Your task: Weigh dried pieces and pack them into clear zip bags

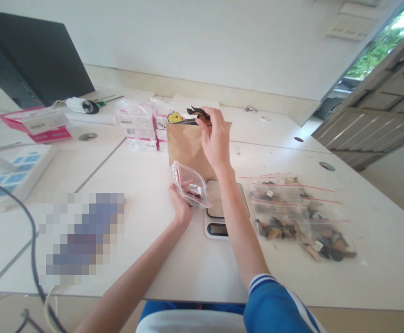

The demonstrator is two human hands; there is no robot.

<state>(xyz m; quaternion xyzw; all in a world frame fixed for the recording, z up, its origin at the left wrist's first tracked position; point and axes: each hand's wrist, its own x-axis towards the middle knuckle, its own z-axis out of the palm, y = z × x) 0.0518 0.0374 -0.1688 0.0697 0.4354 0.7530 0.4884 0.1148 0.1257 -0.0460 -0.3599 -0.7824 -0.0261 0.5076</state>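
Observation:
My left hand [181, 203] is closed on a clear zip bag [192, 181] with a red seal line; its mouth gapes, and a few dark pieces and a small white label lie inside. Above the open top of a brown paper bag [188, 143], my right hand [217, 141] pinches some dark, curled dried pieces [199, 113]. Below that hand sits a small digital scale [217, 199], partly covered by my right forearm. To the right lie several filled zip bags [292, 217] holding similar dark and brown dried pieces.
Pink-and-white boxes [137, 122] in clear wrap stand behind the paper bag. A black monitor [39, 58] and an opened pink box [37, 124] are at the back left. A dark cable [32, 222] crosses the left side, near a white tray [18, 175] and a blurred-out patch.

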